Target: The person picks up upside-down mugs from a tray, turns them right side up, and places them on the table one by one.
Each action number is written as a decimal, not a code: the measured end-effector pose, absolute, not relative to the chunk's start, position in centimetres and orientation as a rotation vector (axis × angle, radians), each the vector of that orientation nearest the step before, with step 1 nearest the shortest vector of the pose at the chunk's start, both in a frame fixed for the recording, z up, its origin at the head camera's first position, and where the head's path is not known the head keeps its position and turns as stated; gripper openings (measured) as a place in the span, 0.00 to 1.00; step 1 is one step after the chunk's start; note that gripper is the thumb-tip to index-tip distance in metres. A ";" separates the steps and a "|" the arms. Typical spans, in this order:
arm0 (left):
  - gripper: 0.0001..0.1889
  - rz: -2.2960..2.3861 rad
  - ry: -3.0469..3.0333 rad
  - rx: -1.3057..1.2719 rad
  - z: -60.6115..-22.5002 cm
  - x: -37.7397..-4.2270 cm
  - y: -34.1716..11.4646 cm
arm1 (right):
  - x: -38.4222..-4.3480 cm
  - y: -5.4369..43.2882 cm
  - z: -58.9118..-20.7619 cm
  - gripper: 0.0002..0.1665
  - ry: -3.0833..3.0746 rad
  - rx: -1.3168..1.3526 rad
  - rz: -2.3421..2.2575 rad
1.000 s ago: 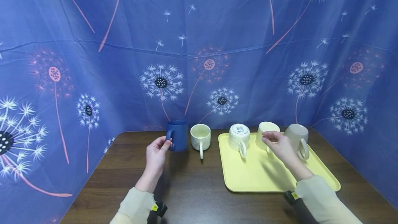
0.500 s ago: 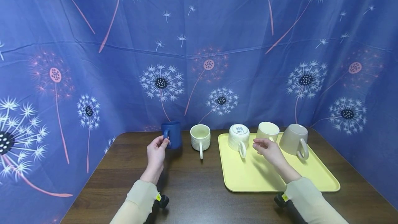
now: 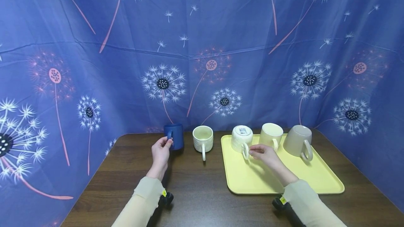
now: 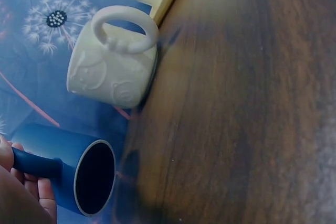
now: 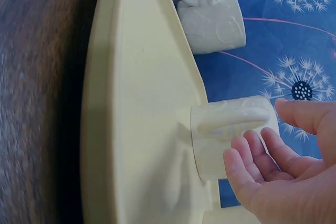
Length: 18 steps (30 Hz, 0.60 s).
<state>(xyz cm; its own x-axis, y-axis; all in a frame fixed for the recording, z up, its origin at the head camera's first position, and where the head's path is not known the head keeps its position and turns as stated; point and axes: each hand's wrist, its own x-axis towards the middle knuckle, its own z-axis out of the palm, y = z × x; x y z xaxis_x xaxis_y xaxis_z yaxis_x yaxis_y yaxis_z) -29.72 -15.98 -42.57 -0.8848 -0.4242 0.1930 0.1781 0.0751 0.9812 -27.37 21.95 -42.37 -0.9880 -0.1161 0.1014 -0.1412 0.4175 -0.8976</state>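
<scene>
A blue mug (image 3: 177, 137) hangs upside down, its handle pinched in my left hand (image 3: 161, 154). In the left wrist view the dark mouth of that mug faces the wooden table, with a gap below its rim. My right hand (image 3: 267, 157) is at the handle of a white embossed mug (image 3: 238, 142), which stands bottom-up on the yellow tray (image 3: 252, 185). From the right wrist, thumb and loosely bent fingers appear apart around this handle, without gripping it. Between the hands, an upright pale mug (image 3: 200, 145) stands on the table with its handle toward me.
Further right on the tray stand a cream mug (image 3: 267, 137) and a grey mug (image 3: 295, 141), both bottom-up. Brown wooden table (image 3: 195, 192) extends in front of the mugs. A blue dandelion-print cloth (image 3: 132, 108) hangs close behind them.
My left hand has moved the blue mug a little leftward, away from the upright pale mug. My right hand has travelled left from near the cream and grey mugs to the white mug's handle.
</scene>
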 end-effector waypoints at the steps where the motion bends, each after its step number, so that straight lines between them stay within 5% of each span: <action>1: 0.09 -1.867 -1.933 0.244 -42.7 -29.9 -16.0 | -27.4 21.8 -42.4 0.22 -2.623 0.237 1.673; 18: 0.07 -1.758 -2.046 0.248 -44.8 -30.7 -16.5 | -28.0 21.1 -43.2 0.20 -2.660 0.221 1.677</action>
<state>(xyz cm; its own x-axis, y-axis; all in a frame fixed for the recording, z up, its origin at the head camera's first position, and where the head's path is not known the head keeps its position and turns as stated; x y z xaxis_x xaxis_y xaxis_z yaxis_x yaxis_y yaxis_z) -30.73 -16.50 -44.76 -0.8920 -0.4039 0.2029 0.1399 0.1802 0.9736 -28.02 21.06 -43.22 -0.9901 -0.1240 0.0658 -0.1128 0.4238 -0.8987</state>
